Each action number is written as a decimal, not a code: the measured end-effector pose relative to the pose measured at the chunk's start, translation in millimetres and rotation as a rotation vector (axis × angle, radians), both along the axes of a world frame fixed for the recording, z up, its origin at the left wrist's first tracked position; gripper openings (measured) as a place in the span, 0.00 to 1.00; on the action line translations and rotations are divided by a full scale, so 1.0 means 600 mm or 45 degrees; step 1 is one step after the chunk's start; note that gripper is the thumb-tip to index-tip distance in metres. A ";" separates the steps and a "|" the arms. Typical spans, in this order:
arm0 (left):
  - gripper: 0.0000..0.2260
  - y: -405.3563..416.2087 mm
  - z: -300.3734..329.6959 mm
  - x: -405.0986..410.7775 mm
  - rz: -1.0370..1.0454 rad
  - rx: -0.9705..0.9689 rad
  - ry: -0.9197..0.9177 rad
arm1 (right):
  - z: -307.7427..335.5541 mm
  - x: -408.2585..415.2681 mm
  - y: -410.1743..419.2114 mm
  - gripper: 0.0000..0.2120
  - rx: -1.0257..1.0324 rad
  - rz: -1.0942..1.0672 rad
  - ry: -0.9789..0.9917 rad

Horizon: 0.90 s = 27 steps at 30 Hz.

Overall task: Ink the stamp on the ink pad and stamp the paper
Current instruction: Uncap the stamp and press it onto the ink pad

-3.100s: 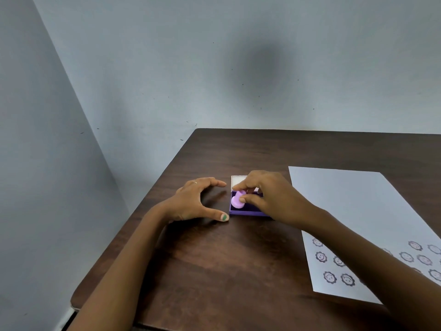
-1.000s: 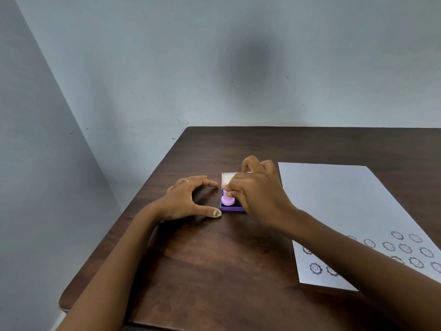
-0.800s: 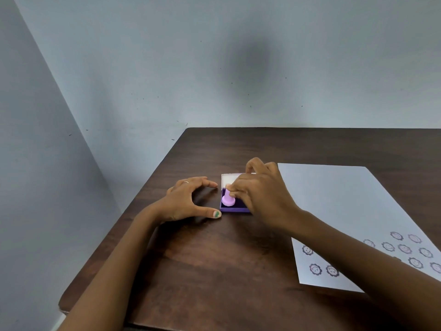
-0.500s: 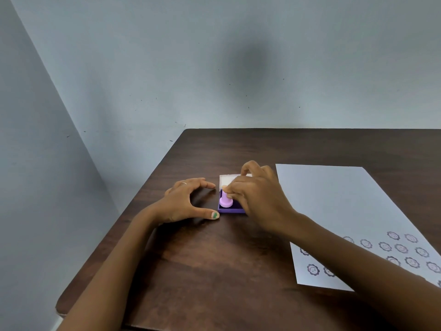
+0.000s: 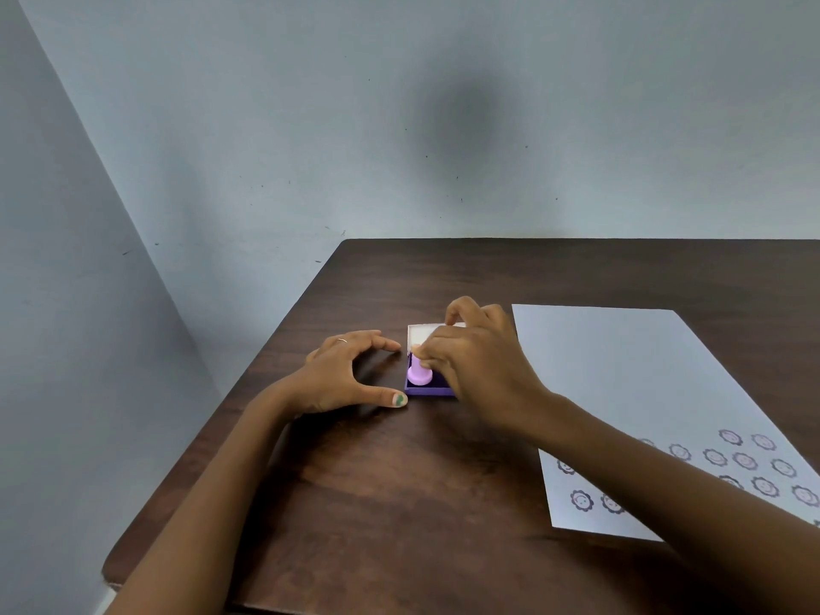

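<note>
A small pink stamp stands upright on the dark pad of a purple ink pad case, whose white lid lies open behind it. My right hand pinches the stamp's top with its fingertips and covers the right part of the case. My left hand rests on the table just left of the case, fingers spread in a curve, thumb tip touching or nearly touching the case's front left corner. A white paper sheet lies to the right, with several purple flower-shaped stamp marks near its front edge.
The dark wooden table stands in a corner against pale blue walls. Its left edge runs close to my left forearm. My right forearm crosses over the paper's front left corner.
The stamp has stayed on the ink pad in my right hand, with small shifts of the fingers. My left hand has kept its place beside the case. The view has shifted slightly.
</note>
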<state>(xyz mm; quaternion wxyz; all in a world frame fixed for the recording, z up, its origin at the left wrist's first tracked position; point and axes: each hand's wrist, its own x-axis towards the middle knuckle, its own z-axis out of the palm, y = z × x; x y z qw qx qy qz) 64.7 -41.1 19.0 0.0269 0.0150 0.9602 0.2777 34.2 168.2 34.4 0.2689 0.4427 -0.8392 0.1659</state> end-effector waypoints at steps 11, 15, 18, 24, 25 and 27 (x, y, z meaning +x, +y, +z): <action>0.32 0.004 0.003 -0.002 -0.002 -0.007 -0.005 | -0.002 0.001 -0.001 0.06 0.053 0.031 0.004; 0.32 0.001 -0.001 0.002 0.004 -0.019 -0.010 | -0.009 0.000 -0.008 0.08 -0.076 -0.005 -0.116; 0.32 0.003 -0.001 0.002 0.001 -0.021 0.007 | -0.010 0.006 -0.018 0.07 -0.125 -0.023 -0.204; 0.32 0.004 0.001 0.003 0.003 -0.033 0.007 | -0.004 -0.006 -0.010 0.07 -0.371 -0.040 -0.573; 0.32 0.004 0.000 0.003 0.000 -0.032 0.007 | 0.000 -0.008 -0.004 0.06 -0.507 -0.040 -0.677; 0.32 0.003 -0.001 0.003 -0.001 -0.018 0.006 | 0.013 -0.013 0.012 0.05 -0.810 -0.046 -0.923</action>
